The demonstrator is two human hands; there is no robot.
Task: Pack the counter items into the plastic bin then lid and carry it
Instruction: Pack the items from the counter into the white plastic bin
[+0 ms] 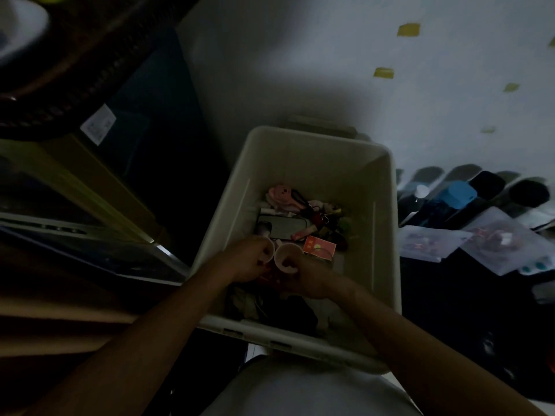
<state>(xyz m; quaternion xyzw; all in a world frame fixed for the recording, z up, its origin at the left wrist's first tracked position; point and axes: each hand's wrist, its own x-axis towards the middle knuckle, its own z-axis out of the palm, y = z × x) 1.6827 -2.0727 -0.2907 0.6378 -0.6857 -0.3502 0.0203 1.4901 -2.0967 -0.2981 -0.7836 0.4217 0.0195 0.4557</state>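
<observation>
Low inside the bin [386, 235], the left hand [247, 261] grips a small cup [268, 251] and the right hand [310, 277] grips a second cup [285, 257], side by side. If released carelessly, they may hit the phone [282, 227] just beyond.

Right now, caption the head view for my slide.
Left hand and right hand hold two pale round cups inside the off-white plastic bin.

One off-white rectangular plastic bin [315, 166]. Inside: two pale round cups [287, 256] (side by side, near left), one dark flat phone [282, 228], one red paper card [318, 246], one pink plush toy [280, 193].
</observation>
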